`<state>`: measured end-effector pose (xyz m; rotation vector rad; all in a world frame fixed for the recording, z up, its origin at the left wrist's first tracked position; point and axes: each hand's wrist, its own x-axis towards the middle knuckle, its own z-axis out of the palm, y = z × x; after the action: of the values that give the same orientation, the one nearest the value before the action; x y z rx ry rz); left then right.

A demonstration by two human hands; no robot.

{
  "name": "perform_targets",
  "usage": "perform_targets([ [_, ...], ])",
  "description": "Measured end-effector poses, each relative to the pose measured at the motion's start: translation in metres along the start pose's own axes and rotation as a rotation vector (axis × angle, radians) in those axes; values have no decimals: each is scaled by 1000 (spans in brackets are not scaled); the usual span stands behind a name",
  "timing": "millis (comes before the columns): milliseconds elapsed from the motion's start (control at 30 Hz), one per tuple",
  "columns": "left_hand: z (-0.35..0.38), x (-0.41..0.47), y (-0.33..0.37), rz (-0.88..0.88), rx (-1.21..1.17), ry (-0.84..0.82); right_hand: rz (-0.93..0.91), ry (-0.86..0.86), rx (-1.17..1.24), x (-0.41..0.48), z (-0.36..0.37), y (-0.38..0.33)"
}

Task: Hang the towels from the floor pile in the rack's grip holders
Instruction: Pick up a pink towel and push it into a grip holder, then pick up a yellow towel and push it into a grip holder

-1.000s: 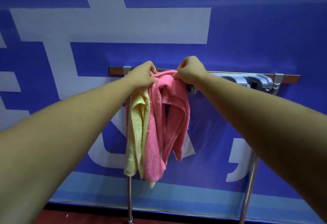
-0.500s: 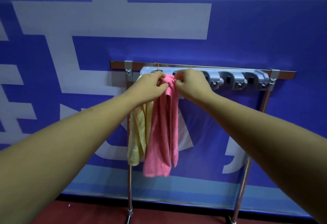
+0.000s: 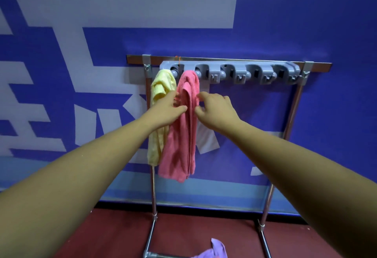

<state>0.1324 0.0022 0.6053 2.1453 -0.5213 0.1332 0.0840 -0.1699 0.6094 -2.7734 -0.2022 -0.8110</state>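
1. A rack (image 3: 293,104) is seen standing on a red floor (image 3: 204,229) in front of a blue and white wall (image 3: 265,23).
2. A grey holder strip (image 3: 230,71) is fixed along the rack's top bar, from near the left post to the right post.
3. A yellow towel (image 3: 161,86) is held in the holder nearest the rack's left end and hangs down beside the left post.
4. A pink towel (image 3: 179,139) is held in the next holder to the right. It hangs in long folds, touching the yellow one and partly covering it.
5. The left hand (image 3: 165,109) is placed at the pink towel's left edge. The thumb is laid across the front of the fold and the fingers are tucked behind it, so the cloth is pinched.
6. The right hand (image 3: 218,108) is held at the pink towel's right edge. Its fingers are loosely spread, with the tips just touching the cloth, and nothing is clasped.
7. A purple towel (image 3: 214,251) is seen on the floor by the rack's base bar, cut off by the bottom edge of the view.
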Motion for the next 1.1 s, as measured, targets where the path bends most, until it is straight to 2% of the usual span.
perform_targets([
  [133, 30, -47, -37, -95, 88, -43, 188, -140, 112, -58, 29, 13],
  [367, 107, -130, -117, -158, 306, -160, 403, -323, 131, -175, 103, 38],
  [767, 263, -233, -252, -368, 265, -416, 587, -603, 199, -349, 250, 84],
  [1100, 362, -296, -368, -530, 310, -675, 622, -945, 189, -434, 371, 117],
])
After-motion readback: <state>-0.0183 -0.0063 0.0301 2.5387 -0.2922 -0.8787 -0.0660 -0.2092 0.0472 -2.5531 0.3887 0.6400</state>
